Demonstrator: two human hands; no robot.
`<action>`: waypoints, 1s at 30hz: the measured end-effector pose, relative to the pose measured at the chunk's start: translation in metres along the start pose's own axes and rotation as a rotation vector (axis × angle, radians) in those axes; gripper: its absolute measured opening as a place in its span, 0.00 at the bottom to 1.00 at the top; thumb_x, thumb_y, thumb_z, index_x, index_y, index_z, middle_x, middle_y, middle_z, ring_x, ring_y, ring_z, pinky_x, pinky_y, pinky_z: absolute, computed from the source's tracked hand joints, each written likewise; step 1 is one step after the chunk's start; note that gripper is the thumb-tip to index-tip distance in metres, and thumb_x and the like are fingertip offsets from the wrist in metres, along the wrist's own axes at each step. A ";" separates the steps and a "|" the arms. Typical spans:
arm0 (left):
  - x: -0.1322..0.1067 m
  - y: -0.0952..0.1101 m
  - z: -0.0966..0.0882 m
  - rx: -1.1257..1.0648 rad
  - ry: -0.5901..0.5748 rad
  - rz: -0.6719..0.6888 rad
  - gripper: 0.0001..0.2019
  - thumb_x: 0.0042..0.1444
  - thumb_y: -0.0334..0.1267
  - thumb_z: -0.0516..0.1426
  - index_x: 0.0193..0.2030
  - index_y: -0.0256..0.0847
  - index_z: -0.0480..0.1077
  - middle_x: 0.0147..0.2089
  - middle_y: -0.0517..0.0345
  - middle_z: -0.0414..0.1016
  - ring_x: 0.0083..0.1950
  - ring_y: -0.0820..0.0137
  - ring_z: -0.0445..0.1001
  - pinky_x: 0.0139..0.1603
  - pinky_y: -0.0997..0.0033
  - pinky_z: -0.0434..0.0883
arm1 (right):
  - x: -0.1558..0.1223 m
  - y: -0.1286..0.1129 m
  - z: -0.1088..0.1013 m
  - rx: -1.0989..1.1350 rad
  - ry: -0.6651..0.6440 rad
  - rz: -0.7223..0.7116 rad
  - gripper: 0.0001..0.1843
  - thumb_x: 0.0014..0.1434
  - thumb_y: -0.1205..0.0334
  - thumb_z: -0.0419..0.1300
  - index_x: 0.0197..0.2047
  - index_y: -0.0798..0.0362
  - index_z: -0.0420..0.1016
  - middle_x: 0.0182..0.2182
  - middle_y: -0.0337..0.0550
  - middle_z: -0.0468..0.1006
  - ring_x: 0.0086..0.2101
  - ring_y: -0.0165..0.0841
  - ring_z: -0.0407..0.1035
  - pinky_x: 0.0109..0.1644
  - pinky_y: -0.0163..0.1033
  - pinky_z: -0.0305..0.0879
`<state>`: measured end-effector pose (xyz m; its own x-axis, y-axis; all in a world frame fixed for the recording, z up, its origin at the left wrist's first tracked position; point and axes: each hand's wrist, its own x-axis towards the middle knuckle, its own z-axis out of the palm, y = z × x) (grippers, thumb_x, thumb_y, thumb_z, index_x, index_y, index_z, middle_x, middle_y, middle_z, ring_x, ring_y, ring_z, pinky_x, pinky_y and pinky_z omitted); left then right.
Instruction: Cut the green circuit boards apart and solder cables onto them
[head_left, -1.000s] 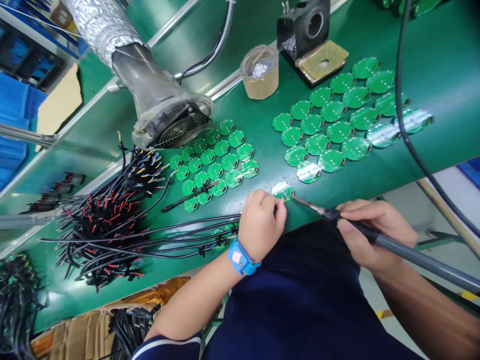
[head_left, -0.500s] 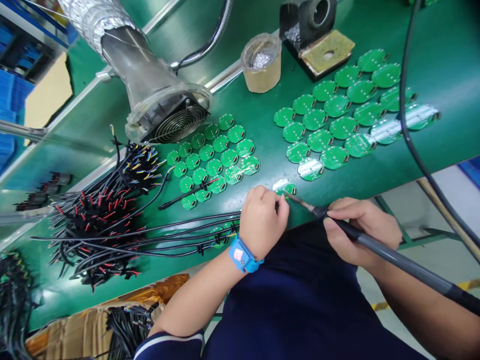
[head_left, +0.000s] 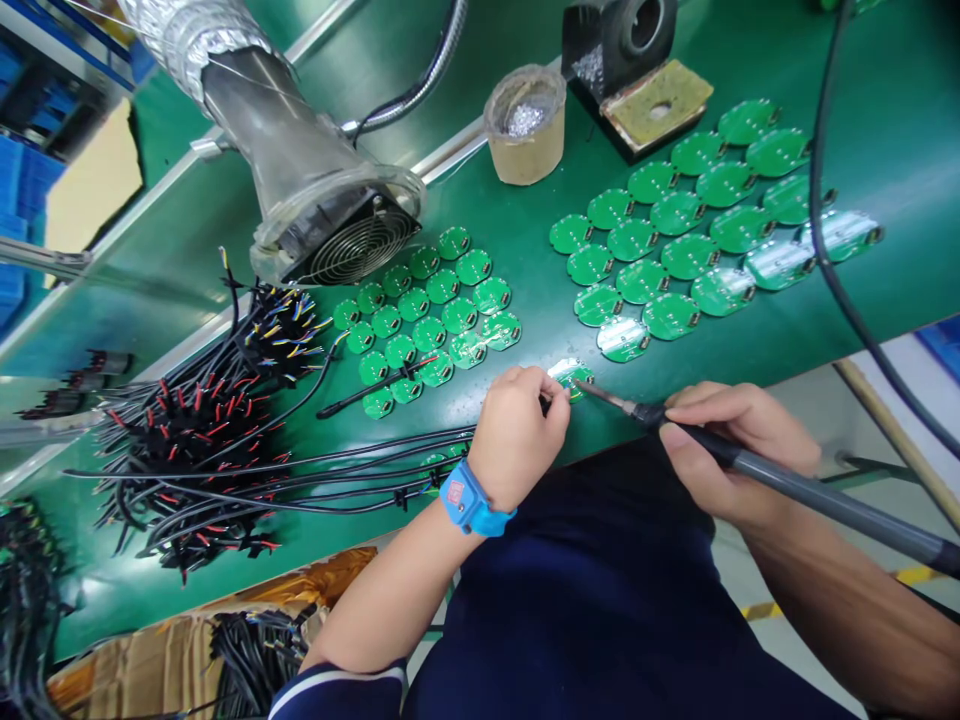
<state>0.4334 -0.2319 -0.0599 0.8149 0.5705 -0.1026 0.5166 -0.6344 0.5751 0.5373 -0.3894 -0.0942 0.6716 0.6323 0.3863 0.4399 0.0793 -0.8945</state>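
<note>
A small round green circuit board (head_left: pixel 570 378) lies on the green bench, just past my left hand (head_left: pixel 517 435). That hand is pinched on a thin black cable (head_left: pixel 420 455), and its fingertips sit at the board's near edge. A blue wrist strap (head_left: pixel 469 503) circles my left wrist. My right hand (head_left: pixel 739 450) grips a grey soldering iron (head_left: pixel 810 490) like a pen. The iron's metal tip (head_left: pixel 600 395) points at the board's right edge, very close to it. Whether the tip touches the board is hard to tell.
Several rows of round green boards (head_left: pixel 675 230) lie on the bench, with bundles of red-and-black wires (head_left: pixel 195 450) to the left. Behind stand a fume extractor fan (head_left: pixel 352 240), a solder-wool pot (head_left: pixel 525 125) and an iron stand (head_left: pixel 619 45). A black cord (head_left: pixel 825 260) crosses at right.
My left wrist has swung a little to the left, and my right hand has shifted slightly right. The iron tip stays at the board's edge, and the view has moved only slightly.
</note>
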 end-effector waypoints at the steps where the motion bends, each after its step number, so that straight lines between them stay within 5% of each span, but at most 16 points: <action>1: 0.001 0.000 -0.001 -0.005 -0.007 -0.006 0.05 0.52 0.30 0.55 0.26 0.39 0.67 0.27 0.59 0.69 0.31 0.71 0.67 0.34 0.71 0.64 | 0.000 -0.001 0.001 -0.007 -0.007 -0.007 0.14 0.44 0.75 0.62 0.35 0.53 0.69 0.28 0.41 0.72 0.26 0.32 0.69 0.27 0.38 0.65; 16: 0.006 0.003 0.000 0.048 -0.014 -0.041 0.08 0.52 0.31 0.53 0.24 0.38 0.70 0.25 0.58 0.70 0.29 0.72 0.68 0.32 0.71 0.63 | 0.002 -0.006 0.006 -0.193 -0.056 -0.094 0.11 0.47 0.70 0.62 0.35 0.50 0.68 0.26 0.37 0.72 0.24 0.29 0.68 0.24 0.35 0.63; 23: 0.014 0.005 0.000 0.146 -0.093 -0.046 0.09 0.52 0.32 0.51 0.24 0.37 0.69 0.27 0.53 0.71 0.30 0.67 0.70 0.34 0.66 0.66 | 0.002 0.014 -0.001 -0.040 0.195 -0.031 0.09 0.46 0.69 0.63 0.33 0.52 0.70 0.27 0.43 0.73 0.27 0.34 0.70 0.26 0.39 0.66; 26: 0.011 0.010 0.001 0.159 -0.130 -0.014 0.09 0.54 0.32 0.51 0.26 0.37 0.69 0.28 0.50 0.72 0.31 0.65 0.71 0.35 0.64 0.68 | 0.012 0.016 -0.001 -0.100 0.205 0.012 0.11 0.44 0.66 0.65 0.33 0.52 0.71 0.29 0.45 0.74 0.27 0.36 0.71 0.26 0.40 0.67; 30: -0.007 -0.004 -0.038 0.125 -0.092 0.082 0.12 0.56 0.43 0.55 0.40 0.35 0.69 0.40 0.46 0.70 0.43 0.66 0.70 0.46 0.70 0.69 | 0.027 0.017 0.004 -0.350 -0.014 -0.073 0.14 0.49 0.57 0.64 0.40 0.49 0.74 0.31 0.46 0.75 0.29 0.36 0.72 0.31 0.41 0.68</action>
<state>0.4161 -0.2136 -0.0305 0.8733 0.4676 -0.1367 0.4713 -0.7399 0.4800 0.5607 -0.3682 -0.1001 0.6236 0.6458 0.4406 0.6656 -0.1430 -0.7325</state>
